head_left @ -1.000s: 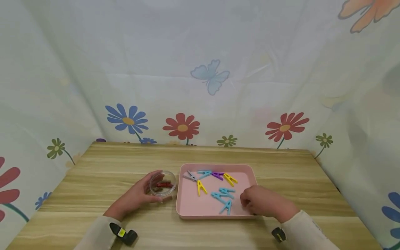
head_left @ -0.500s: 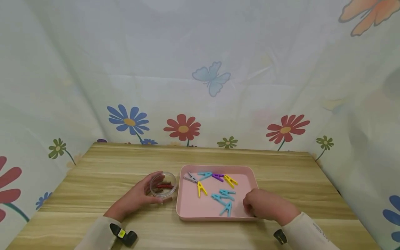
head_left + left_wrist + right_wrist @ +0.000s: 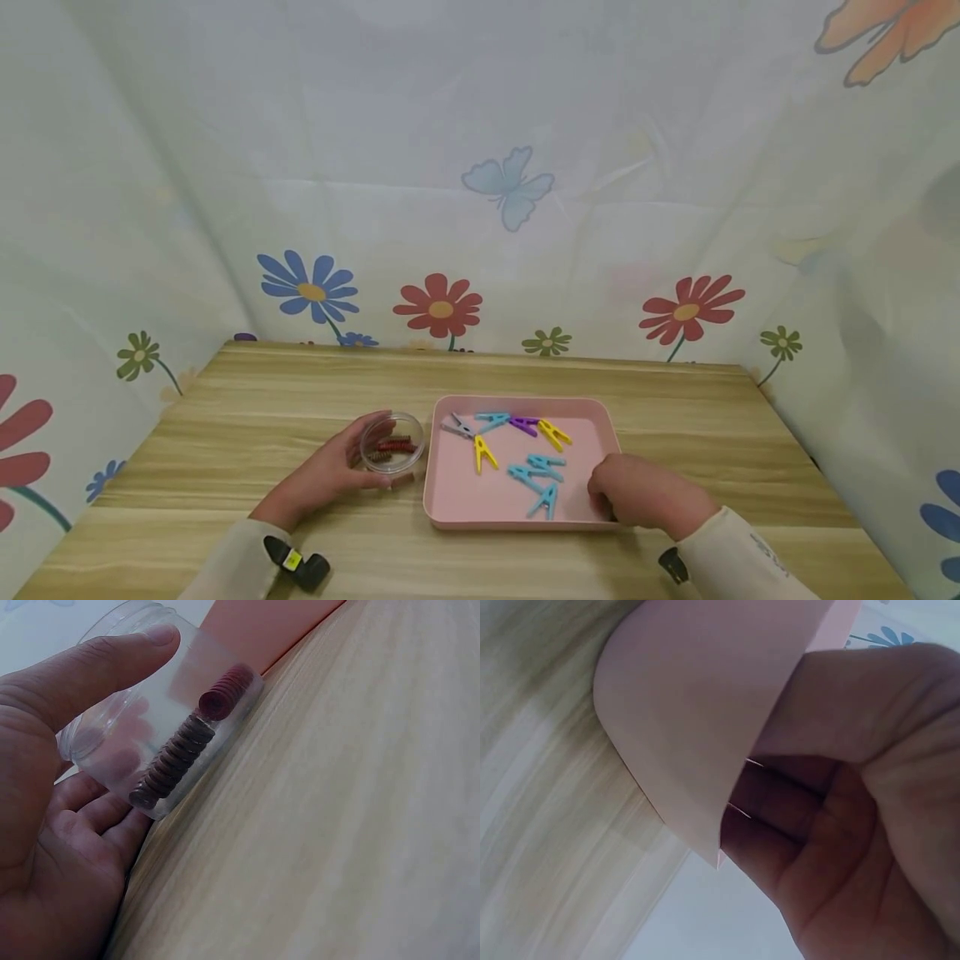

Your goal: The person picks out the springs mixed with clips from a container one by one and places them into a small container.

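Note:
My left hand [image 3: 326, 475] holds a clear plastic jar [image 3: 377, 433] on the table, just left of the pink tray, its thumb along the near side in the left wrist view. Inside the jar lie a red coil spring [image 3: 225, 690] and brown coil springs [image 3: 172, 761]. My right hand [image 3: 648, 496] reaches into the tray's [image 3: 465, 504] near right corner, fingers curled down. The tray wall hides its fingertips in the right wrist view, so I cannot tell whether they pinch anything. Left of that hand lie several light blue clothespins [image 3: 545, 502].
Farther back in the tray are yellow clothespins [image 3: 483, 454], a purple clothespin [image 3: 522, 425], a grey clothespin [image 3: 459, 427] and another blue clothespin [image 3: 495, 420]. The wooden table [image 3: 300, 375] ends against a flower-patterned cloth [image 3: 510, 258].
My right hand has shifted slightly to the right inside the tray. The left hand and the jar stay put, and the clothespins in view keep their arrangement.

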A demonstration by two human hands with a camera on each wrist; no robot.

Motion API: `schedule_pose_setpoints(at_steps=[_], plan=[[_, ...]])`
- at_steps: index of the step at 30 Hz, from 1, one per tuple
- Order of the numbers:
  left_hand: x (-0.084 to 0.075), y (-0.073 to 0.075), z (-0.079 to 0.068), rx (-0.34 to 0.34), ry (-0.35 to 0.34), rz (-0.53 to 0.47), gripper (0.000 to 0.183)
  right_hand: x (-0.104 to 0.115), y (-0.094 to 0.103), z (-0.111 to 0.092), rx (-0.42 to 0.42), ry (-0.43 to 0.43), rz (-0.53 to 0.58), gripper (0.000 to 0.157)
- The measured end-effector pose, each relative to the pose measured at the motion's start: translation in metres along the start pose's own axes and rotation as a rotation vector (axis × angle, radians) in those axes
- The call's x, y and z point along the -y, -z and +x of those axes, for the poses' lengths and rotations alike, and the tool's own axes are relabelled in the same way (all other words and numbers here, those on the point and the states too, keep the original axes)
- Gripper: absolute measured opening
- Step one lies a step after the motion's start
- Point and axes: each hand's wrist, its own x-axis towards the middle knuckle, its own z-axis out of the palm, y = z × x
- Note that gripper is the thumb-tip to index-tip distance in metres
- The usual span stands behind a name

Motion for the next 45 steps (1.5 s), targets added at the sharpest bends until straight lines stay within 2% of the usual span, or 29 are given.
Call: schedule_pose_setpoints(at_steps=[10,18,21,26,34,40,45], plan=[[-0.003,-0.001,0.000,0.002,0.007,-0.015,0.091,-0.001,0.000,0.002,0.027,0.011,-0.008,0.023],[-0.005,0.000,0.001,-0.011,0.046,0.035,0.092,-0.007,0.000,0.006,0.023,0.024,0.003,0.023],[-0.005,0.001,0.002,-0.012,0.033,0.032,0.091,-0.008,0.001,0.006,0.023,0.035,0.015,0.024],[-0.003,0.002,0.001,-0.011,0.012,0.010,0.091,-0.010,0.001,0.007,0.001,0.072,0.021,0.018],[-0.003,0.001,0.000,-0.013,0.032,0.040,0.090,-0.014,-0.003,0.012,-0.058,0.180,0.037,0.013],[-0.003,0.000,0.000,-0.016,0.042,0.030,0.091,-0.016,-0.010,0.016,-0.096,0.209,0.096,0.012],[-0.001,0.000,0.000,-0.012,0.033,0.011,0.090,-0.016,-0.013,0.021,-0.143,0.223,0.081,0.009]])
